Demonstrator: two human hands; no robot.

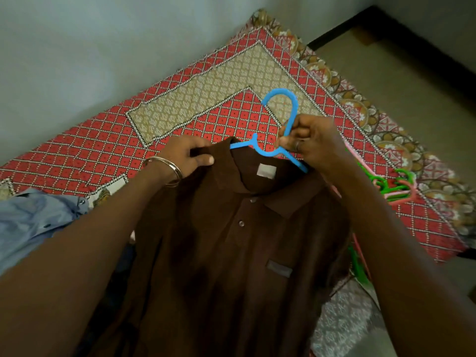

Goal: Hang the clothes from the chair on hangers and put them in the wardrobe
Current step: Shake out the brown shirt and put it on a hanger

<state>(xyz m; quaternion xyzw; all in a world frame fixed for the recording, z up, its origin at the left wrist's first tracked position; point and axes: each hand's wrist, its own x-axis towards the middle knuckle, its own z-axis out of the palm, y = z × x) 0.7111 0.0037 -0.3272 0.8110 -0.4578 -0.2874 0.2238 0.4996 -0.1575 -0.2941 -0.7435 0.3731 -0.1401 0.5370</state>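
Gripping the neck of a blue hanger (279, 119), the right hand (311, 143) closes its fingers (289, 145) around the plastic just below the hook, which curves up over the patterned bed cover (201, 99). A ring shows on one finger of that hand. The left hand (188, 155), with thin bangles (170, 171) at the wrist, pinches the left shoulder of a brown polo shirt (231, 253), thumb on top of the cloth and fingers curled under it. One arm of the hanger is tucked inside the collar on that side; the other arm lies bare on the outside, running down under the right hand. The shirt faces up, collar open, a pale label visible inside the neck, two buttons on the placket and a small patch on the chest. It hangs over the bed, near its front edge. A blue-grey shirt (33, 222) lies crumpled at the bed's left edge. Green and pink hangers (394, 186) lie piled toward the right edge, partly hidden by the right arm.
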